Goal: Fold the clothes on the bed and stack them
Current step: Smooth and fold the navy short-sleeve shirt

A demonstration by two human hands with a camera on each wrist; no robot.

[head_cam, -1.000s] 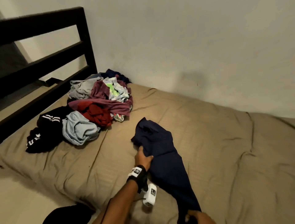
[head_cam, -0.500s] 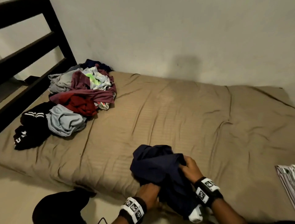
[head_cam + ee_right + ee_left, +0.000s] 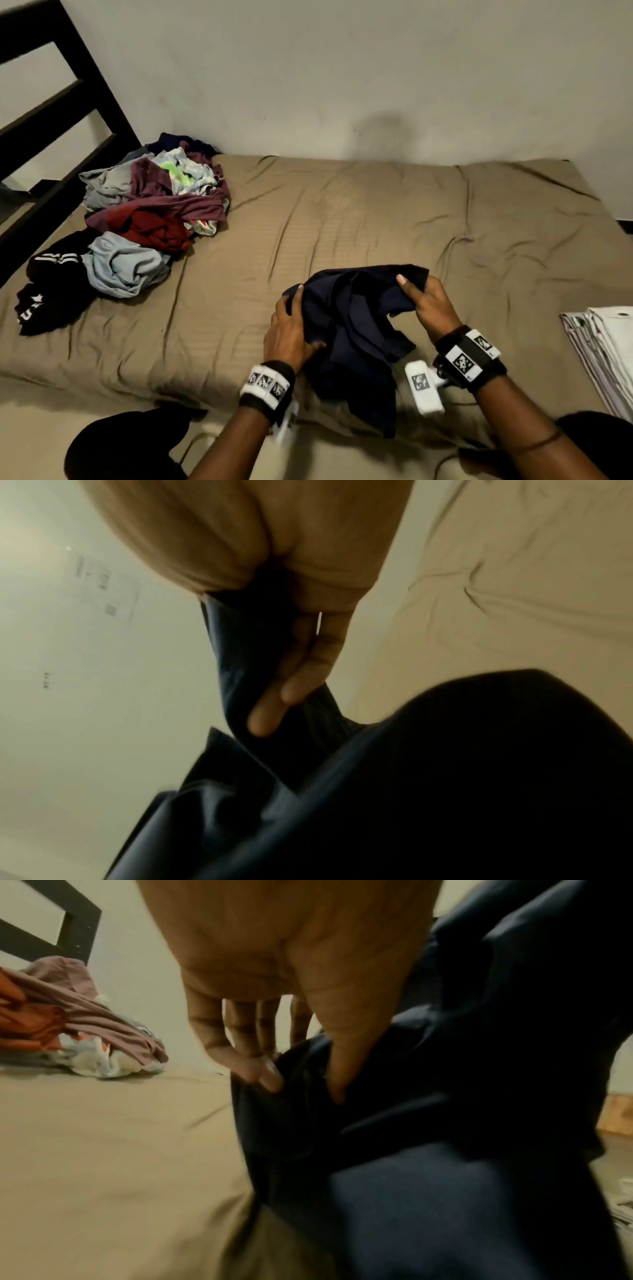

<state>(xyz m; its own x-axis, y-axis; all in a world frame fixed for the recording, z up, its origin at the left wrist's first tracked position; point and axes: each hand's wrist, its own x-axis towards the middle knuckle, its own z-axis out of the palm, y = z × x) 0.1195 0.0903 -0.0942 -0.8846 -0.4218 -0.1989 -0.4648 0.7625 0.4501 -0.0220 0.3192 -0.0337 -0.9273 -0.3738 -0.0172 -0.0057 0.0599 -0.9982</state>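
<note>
A dark blue garment (image 3: 352,329) hangs bunched between both hands above the bed's (image 3: 376,212) near edge, left hand (image 3: 287,334) and right hand (image 3: 426,303) fingers clamped on its opposite upper corners; unfolded clothes pile (image 3: 137,219) lies well apart, left.

Bare tan bed (image 3: 342,212) sheet lies open beyond and left of the two-handed grip. A heap of unfolded clothes (image 3: 150,212) blocks the far left corner; folded white laundry (image 3: 606,346) crowds the right edge.
</note>
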